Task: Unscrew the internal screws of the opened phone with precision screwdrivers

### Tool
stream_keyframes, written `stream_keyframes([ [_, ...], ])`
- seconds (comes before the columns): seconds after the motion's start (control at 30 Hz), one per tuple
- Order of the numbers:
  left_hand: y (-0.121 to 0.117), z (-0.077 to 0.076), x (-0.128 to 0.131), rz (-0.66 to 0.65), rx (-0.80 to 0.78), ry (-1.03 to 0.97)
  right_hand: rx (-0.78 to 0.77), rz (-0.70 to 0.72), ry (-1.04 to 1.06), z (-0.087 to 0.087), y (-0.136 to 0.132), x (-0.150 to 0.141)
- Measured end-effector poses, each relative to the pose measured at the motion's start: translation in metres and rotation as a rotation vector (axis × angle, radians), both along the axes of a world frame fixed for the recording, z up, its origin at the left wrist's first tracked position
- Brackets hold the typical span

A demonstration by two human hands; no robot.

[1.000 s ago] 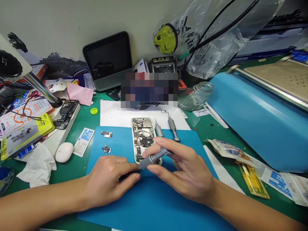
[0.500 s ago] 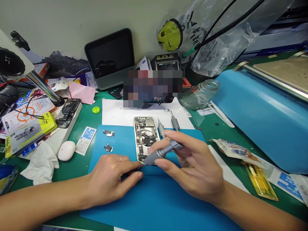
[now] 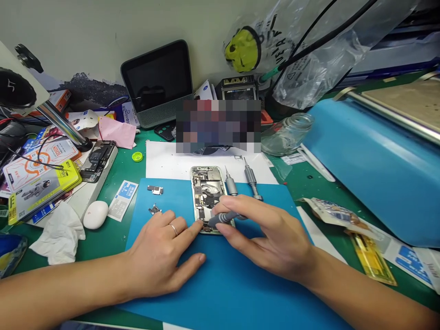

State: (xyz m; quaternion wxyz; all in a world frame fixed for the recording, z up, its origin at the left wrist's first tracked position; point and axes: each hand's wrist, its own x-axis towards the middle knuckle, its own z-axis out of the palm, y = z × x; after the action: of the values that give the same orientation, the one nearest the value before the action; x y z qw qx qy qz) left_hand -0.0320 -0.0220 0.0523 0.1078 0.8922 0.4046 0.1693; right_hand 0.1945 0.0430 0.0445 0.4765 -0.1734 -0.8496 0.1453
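Note:
An opened phone (image 3: 210, 185) lies on the blue mat (image 3: 220, 293), its inner parts bare. In my right hand (image 3: 271, 233) is a grey screwdriver (image 3: 225, 219), pinched between thumb and fingers and tilted, its front end over the phone's lower part. The screwdriver's tip is too small to make out. My left hand (image 3: 165, 252) rests on the mat with its index fingertip at the phone's lower left edge and its thumb spread away. Beyond my right hand lie two more grey screwdrivers (image 3: 231, 184). To the phone's left are a small metal part (image 3: 155, 189) and another small part (image 3: 154, 209).
White paper (image 3: 165, 160) lies behind the mat. Left stand a white earbud case (image 3: 95, 215), crumpled tissue (image 3: 62, 233) and another opened phone (image 3: 98, 160). A glass jar (image 3: 288, 133) lies back right, near a blue pad (image 3: 371, 169). A screen device (image 3: 158, 82) leans at the back.
My left index finger has moved up onto the phone's lower left edge, and the thumb has spread from it. The screwdriver in my right hand has shifted up over the phone's lower part.

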Motion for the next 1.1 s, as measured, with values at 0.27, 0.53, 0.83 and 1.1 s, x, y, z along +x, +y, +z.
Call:
stream_keyframes([
  [0.27,0.0024,-0.0002,0.0008,-0.021,0.015,0.043,0.019,0.008,-0.009,-0.0028,-0.0002,-0.0025],
  [0.53,0.0013,0.0018,0.0013,-0.030,-0.021,0.040,-0.002,0.027,-0.014,-0.0017,0.0002,-0.0018],
  [0.83,0.0027,0.0010,0.0011,-0.023,-0.047,0.059,0.003,0.033,-0.026,-0.0019,0.0007,-0.0016],
  [1.1,0.0016,0.0004,0.0009,-0.022,-0.057,0.071,-0.066,-0.070,-0.041,-0.0009,-0.0023,-0.0020],
])
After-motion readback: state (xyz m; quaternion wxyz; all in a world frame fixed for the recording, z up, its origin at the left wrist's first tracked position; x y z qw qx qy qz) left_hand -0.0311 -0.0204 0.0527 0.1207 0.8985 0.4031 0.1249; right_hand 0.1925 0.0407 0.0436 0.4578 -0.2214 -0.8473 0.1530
